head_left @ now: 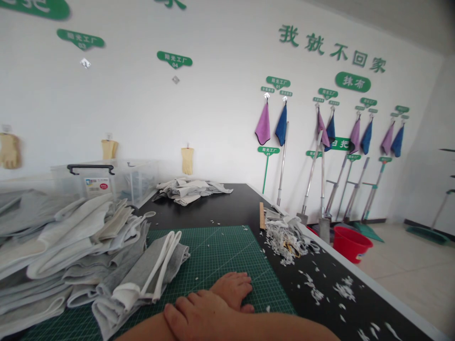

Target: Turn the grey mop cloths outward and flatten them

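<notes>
My left hand [232, 290] rests palm down on the green cutting mat [227, 251], its fingers stretched out and nothing in them. Across my left wrist lies my right hand [202, 312], with its fingers curled over the forearm. Left of both hands is a folded grey-and-white cloth piece [159, 270] with white strips along it, apart from my fingers. Beside that, a tall heap of grey and white fabric pieces [78, 232] covers the left of the table.
White scraps [287, 237] are piled by a wooden strip [262, 215] at the table's right edge. More fabric [190, 189] lies at the far end, near a clear plastic box [117, 180]. A red bucket [351, 244] and mops stand on the floor at right.
</notes>
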Motion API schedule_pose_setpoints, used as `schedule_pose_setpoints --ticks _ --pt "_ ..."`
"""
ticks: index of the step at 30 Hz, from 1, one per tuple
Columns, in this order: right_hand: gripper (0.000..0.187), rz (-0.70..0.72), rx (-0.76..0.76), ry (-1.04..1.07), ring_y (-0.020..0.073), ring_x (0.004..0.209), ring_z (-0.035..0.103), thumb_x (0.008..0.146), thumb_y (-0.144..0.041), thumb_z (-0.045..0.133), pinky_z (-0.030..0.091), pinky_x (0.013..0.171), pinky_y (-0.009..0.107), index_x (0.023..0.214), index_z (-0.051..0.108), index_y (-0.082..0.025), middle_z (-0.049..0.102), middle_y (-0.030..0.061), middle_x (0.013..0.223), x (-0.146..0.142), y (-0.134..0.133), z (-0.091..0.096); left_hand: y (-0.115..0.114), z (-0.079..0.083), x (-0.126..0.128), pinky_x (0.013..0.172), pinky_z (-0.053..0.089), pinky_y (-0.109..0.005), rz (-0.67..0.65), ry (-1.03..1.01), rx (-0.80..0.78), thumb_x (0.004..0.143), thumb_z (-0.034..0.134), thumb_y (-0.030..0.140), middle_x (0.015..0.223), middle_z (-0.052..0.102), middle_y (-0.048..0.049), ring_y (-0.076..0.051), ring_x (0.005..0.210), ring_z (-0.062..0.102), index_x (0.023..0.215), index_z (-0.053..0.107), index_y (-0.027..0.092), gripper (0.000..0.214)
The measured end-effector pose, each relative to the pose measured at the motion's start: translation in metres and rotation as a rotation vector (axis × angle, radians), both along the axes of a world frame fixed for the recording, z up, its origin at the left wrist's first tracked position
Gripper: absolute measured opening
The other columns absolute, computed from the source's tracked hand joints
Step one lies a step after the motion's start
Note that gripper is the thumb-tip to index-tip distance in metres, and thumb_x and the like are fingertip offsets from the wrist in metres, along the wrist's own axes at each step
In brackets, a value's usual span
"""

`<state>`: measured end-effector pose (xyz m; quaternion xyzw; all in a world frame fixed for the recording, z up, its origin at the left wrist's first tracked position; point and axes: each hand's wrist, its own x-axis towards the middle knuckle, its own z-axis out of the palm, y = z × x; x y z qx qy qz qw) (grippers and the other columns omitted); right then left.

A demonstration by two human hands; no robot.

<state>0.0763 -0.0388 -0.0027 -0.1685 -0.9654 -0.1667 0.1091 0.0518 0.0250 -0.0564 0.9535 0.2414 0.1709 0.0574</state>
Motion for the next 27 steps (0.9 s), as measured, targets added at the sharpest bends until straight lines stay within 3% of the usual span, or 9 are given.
schedule_pose_setpoints --ticks 27 --pt "0.035 -0.013 0.016 0.004 0.0215 0.067 0.059 0.092 -0.035 0.039 0.046 0.052 0.035 0.118 0.040 -0.012 0.060 0.0051 0.087 -0.0010 -0.0001 -0.0010 0.0009 -0.0010 -0.0008 0.103 0.034 -0.041 -0.008 -0.010 -0.007 0.084 0.050 0.055 0.130 0.054 -0.0089 -0.026 0.124 0.044 0.117 0.057 0.019 0.050"
